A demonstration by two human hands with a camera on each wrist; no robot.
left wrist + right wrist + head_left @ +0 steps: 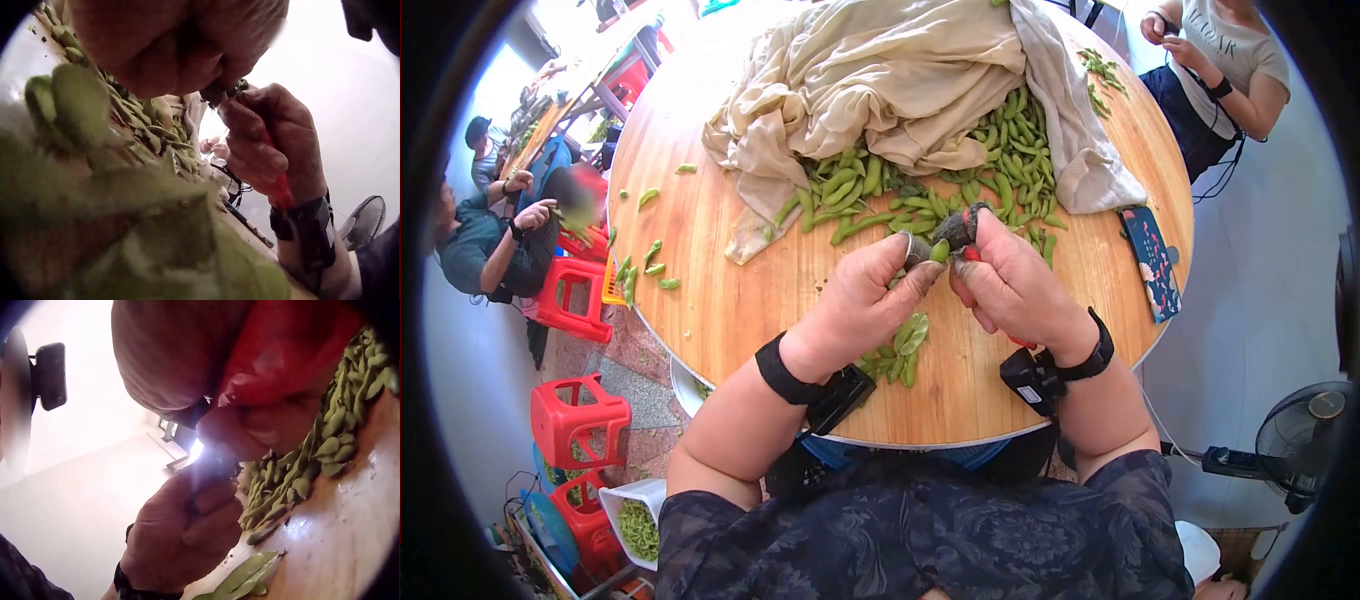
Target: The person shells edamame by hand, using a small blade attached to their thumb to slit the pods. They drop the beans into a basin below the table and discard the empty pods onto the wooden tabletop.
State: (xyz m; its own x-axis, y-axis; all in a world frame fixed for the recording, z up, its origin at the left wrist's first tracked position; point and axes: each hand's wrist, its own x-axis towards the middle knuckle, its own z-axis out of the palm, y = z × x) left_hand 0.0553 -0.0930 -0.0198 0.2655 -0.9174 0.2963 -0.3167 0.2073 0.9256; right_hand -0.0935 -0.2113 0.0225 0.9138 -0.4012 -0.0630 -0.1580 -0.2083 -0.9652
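Note:
Over the near part of the table, both hands meet in front of the chest. My left hand (865,295) pinches a green soybean pod (940,250) between thumb and forefinger; a grey cover sits on one fingertip. My right hand (1020,285) is right at the pod's other side, a dark wrap (958,228) round a finger. It grips a red-handled tool (278,169) lying along its palm; the tool's working end is hidden. Below the hands lie several loose pods (900,355). Just beyond is a large heap of pods (1020,150).
A beige cloth (870,80) partly covers the heap. A dark floral case (1150,265) lies at the table's right edge. Red stools (580,420) and a white bin of pods (638,525) stand left. Other people sit on both sides; a fan (1305,435) is at right.

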